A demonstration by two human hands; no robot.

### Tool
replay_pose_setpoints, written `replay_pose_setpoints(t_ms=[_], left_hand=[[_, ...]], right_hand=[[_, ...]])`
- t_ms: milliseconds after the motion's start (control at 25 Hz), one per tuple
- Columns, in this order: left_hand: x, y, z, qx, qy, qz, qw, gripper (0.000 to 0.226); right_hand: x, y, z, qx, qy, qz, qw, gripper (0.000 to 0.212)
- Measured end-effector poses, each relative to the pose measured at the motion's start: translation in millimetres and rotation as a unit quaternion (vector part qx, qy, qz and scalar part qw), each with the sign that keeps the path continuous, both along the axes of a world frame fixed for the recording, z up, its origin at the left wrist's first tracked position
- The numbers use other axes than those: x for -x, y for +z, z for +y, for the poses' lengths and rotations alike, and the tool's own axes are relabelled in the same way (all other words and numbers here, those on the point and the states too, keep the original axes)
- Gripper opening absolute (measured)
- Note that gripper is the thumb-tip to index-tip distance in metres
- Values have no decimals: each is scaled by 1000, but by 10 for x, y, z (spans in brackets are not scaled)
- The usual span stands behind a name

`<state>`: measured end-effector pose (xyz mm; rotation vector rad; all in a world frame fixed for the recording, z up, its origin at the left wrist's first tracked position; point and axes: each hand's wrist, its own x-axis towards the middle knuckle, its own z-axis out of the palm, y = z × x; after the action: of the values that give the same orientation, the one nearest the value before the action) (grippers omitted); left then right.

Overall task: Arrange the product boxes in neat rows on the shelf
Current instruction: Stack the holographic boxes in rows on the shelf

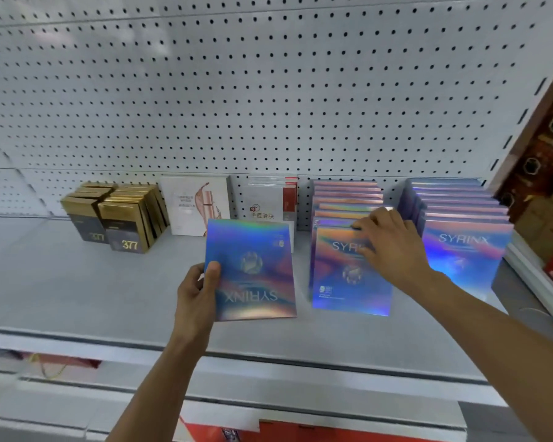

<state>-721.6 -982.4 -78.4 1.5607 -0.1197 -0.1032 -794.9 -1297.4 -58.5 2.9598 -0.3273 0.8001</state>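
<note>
On the shelf [77, 291], farthest left, stood two short rows of gold boxes [122, 215], squared to one another. Next came a white box [195, 204] and a red-and-white row [270, 202] against the pegboard back.

In front of these the left hand [195, 291] held a loose holographic box [251, 269] by its lower left corner, thumb on the face and fingers behind, a closed grip. The box was above the shelf floor, tilted, with its lettering upside down to the viewer.

Right of it, the middle holographic row [348, 250] ran front to back; its front box leaned forward. The right hand [393, 244] lay on that box's top edge, fingers curled over it, pressing or steadying it; whether it truly clasped the box I could not tell. Farthest right, another holographic row [463, 237] looked tidy.

The step in hand seemed to be adding the loose box to the middle row. The next move would likely call for turning the box so its lettering read upright, then slipping it in at the front while the right hand kept the row from toppling.
</note>
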Motion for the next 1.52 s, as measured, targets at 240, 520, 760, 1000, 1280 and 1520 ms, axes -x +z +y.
replay_pose_setpoints(t_ms=[240, 520, 760, 1000, 1280, 1520], left_hand=[[124, 270, -122, 10, -76, -39, 996, 30], [240, 588, -686, -27, -244, 64, 967, 48], [558, 524, -1237, 17, -323, 88, 942, 28], [730, 551, -1702, -124, -376, -147, 906, 24], [905, 294, -2091, -207, -318, -277, 883, 42], [461, -46, -1834, -254, -68, -206, 942, 107]], right_hand=[[67, 294, 278, -282, 131, -78, 947, 37], [429, 505, 131, -575, 139, 76, 802, 20], [970, -55, -137, -811, 13, -88, 579, 33], [1505, 66, -442, -498, -43, -21, 866, 93], [1698, 8, -669, -607, 53, -63, 790, 34], [1709, -300, -1048, -690, -26, -174, 702, 38]])
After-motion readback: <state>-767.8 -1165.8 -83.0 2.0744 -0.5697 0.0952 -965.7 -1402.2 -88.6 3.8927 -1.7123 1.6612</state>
